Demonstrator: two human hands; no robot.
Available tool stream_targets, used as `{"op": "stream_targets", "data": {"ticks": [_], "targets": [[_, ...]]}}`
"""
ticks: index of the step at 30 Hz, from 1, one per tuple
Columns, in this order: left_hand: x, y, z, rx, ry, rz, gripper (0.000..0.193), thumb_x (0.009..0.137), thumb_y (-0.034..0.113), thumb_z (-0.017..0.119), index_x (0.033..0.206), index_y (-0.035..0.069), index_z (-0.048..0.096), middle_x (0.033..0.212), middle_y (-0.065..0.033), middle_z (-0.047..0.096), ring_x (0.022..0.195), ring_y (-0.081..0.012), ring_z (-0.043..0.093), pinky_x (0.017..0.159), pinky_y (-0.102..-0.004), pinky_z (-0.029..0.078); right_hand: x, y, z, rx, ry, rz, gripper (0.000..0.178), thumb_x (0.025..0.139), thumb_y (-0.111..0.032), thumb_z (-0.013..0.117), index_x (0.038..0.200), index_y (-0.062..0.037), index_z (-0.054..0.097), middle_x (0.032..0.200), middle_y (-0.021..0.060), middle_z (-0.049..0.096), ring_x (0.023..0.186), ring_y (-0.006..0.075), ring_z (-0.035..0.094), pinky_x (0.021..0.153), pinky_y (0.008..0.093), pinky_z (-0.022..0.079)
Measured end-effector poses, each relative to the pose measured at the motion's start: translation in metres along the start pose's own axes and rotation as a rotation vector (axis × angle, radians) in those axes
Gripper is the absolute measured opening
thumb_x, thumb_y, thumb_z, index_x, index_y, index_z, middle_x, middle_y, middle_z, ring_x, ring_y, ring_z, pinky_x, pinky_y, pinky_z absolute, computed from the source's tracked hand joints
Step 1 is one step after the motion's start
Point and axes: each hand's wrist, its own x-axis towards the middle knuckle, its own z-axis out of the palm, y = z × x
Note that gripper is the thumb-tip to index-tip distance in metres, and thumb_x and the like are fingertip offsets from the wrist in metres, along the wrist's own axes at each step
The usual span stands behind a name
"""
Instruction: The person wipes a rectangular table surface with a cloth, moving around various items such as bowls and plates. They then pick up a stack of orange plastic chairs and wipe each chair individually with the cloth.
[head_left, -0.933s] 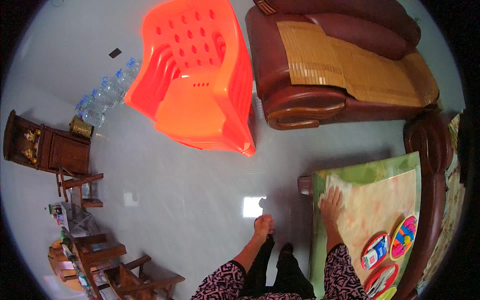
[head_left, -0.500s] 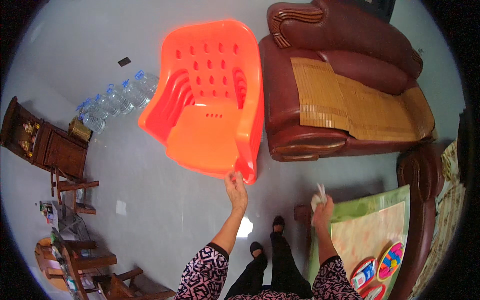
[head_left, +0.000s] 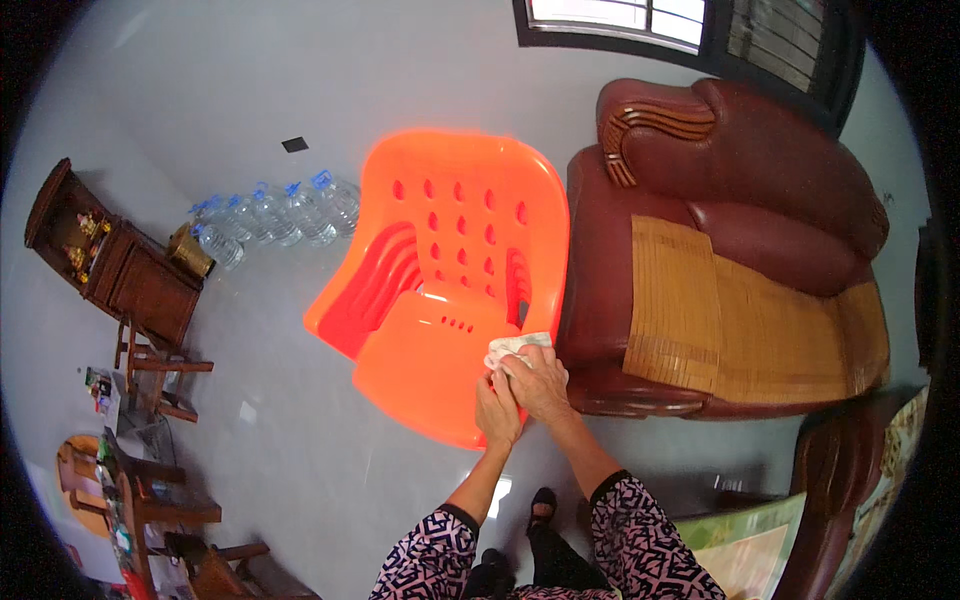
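Note:
An orange-red plastic armchair [head_left: 430, 340], with holes through its backrest and slatted sides, stands in front of me. Its right armrest is under both my hands. My right hand [head_left: 540, 385] is closed on a crumpled white cloth [head_left: 522, 345], pressing it against the armrest. Right beside it, my left hand [head_left: 497, 410] has its fingers bent and drawn together at the cloth's lower edge. Part of the armrest is hidden behind my hands.
A dark red leather sofa [head_left: 780, 190] with a bamboo mat [head_left: 770, 330] stands close on the right. Several clear water bottles [head_left: 300, 215] line the wall behind. Wooden furniture [head_left: 150, 290] is at the left, a green-edged table [head_left: 745, 545] at lower right.
My right hand has brought the cloth from over the table up to the chair's armrest. My left hand has moved up and right to join it. The view has shifted, showing the window.

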Motion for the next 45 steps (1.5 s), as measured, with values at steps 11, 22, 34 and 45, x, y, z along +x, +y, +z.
{"op": "stream_targets", "data": {"ticks": [11, 22, 34, 45], "targets": [[-0.021, -0.007, -0.008, 0.392, 0.075, 0.272, 0.037, 0.089, 0.036, 0.056, 0.113, 0.008, 0.062, 0.097, -0.0133, 0.065, 0.079, -0.0347, 0.066, 0.067, -0.0465, 0.054, 0.064, 0.065, 0.003, -0.446, 0.147, -0.126, 0.021, 0.081, -0.020, 0.064, 0.102, -0.0207, 0.064, 0.108, 0.0046, 0.055, 0.098, 0.0291, 0.053, 0.071, 0.0456, 0.044], [-0.017, -0.004, -0.014, 0.387, 0.077, 0.309, 0.034, 0.089, 0.033, 0.057, 0.111, 0.007, 0.059, 0.097, -0.0120, 0.063, 0.077, -0.0348, 0.064, 0.063, -0.0481, 0.053, 0.116, 0.080, -0.007, -0.512, 0.333, -0.259, 0.027, 0.080, -0.016, 0.064, 0.107, -0.0163, 0.063, 0.109, 0.0074, 0.056, 0.095, 0.0303, 0.055, 0.072, 0.0447, 0.046], [0.024, -0.044, -0.013, -0.079, -0.362, 0.232, 0.040, 0.094, 0.028, 0.044, 0.123, 0.001, 0.046, 0.112, -0.0229, 0.056, 0.107, -0.0417, 0.053, 0.090, -0.0503, 0.043, 0.028, -0.003, 0.011, -0.120, -0.014, 0.075, 0.033, 0.075, -0.004, 0.061, 0.105, -0.0165, 0.063, 0.107, 0.0110, 0.050, 0.098, 0.0360, 0.047, 0.085, 0.0456, 0.038], [0.034, -0.060, -0.020, -0.115, -0.571, 0.375, 0.046, 0.092, 0.027, 0.050, 0.124, -0.004, 0.041, 0.115, -0.0283, 0.052, 0.105, -0.0457, 0.051, 0.088, -0.0502, 0.044, 0.016, -0.034, 0.014, -0.082, 0.062, 0.268, 0.032, 0.077, -0.005, 0.062, 0.108, -0.0160, 0.062, 0.105, 0.0105, 0.049, 0.095, 0.0325, 0.045, 0.082, 0.0429, 0.038]]}}
